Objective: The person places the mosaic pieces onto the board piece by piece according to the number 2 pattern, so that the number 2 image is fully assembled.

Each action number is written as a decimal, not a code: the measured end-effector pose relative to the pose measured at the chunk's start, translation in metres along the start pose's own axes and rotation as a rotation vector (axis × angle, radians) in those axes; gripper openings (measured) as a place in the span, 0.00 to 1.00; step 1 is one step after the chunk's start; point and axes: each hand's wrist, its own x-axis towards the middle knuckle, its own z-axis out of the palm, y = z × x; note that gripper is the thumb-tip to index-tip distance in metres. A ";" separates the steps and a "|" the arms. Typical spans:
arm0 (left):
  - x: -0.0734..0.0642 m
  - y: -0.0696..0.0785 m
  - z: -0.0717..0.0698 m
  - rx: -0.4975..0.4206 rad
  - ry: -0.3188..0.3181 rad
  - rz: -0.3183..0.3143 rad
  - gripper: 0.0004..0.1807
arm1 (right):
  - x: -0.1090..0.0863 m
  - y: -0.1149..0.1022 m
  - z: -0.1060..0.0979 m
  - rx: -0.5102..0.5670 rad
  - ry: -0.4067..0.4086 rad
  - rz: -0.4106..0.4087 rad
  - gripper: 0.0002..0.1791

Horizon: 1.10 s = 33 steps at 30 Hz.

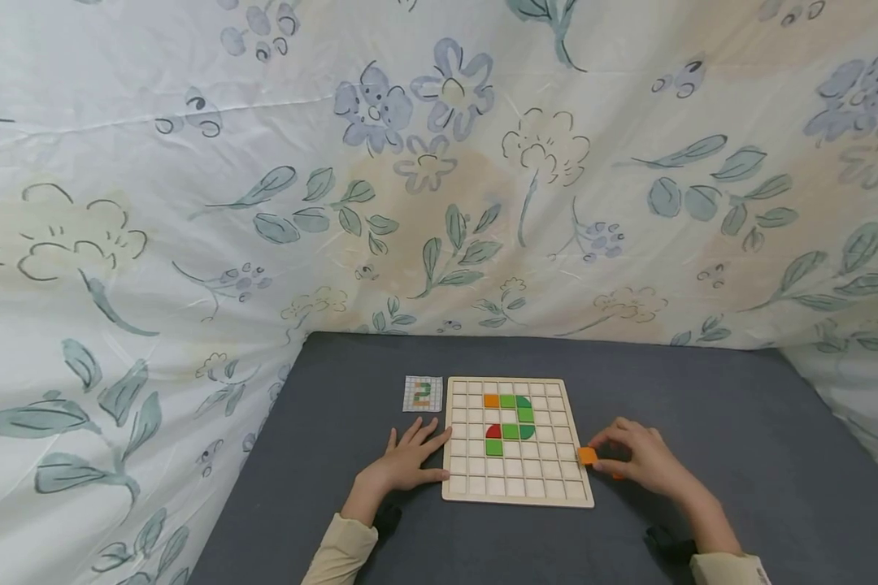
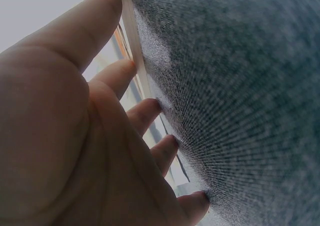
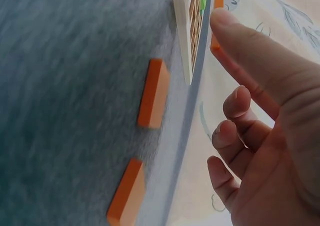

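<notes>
My right hand (image 1: 647, 459) pinches an orange square tile (image 1: 588, 456) between thumb and index finger, over the right rim of a wooden grid board (image 1: 519, 503). The right wrist view has the same tile (image 3: 218, 0) beyond the thumb, the other fingers curled loosely. Fingers spread, my left hand (image 1: 402, 463) lies on the table with thumb and index fingertip at the board's left edge. On the grid are an orange square (image 1: 491, 400), several light green squares (image 1: 493, 448), dark green rounded pieces (image 1: 527, 431) and a red rounded piece (image 1: 493, 431).
Two more orange tiles, one nearer the board (image 3: 154, 93) and one farther off (image 3: 126, 193), lie on the table below my right hand. A small pattern card (image 1: 423, 394) sits left of the board. Floral cloth (image 1: 454, 203) hangs behind the dark grey table (image 1: 380, 357).
</notes>
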 end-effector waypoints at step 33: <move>0.001 -0.001 0.001 -0.001 0.005 0.011 0.40 | 0.028 -0.034 0.019 0.031 -0.005 -0.084 0.13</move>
